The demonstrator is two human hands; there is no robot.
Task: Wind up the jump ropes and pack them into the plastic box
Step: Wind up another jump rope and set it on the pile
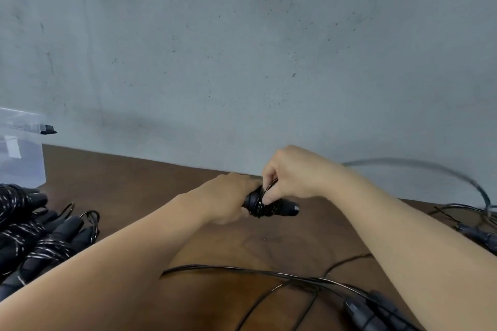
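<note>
Jump rope handles point(271, 208) held mid-scene above brown table point(150, 185). Left hand point(228, 196) grips handles; right hand point(290, 172) pinches cord, wrapping. Keep turns tight, tuck the end. Wound ropes point(35, 239) near left, clear plastic box point(21, 153) far left, loose ropes point(309, 281) near. Grey wall point(242, 48) behind.
</note>
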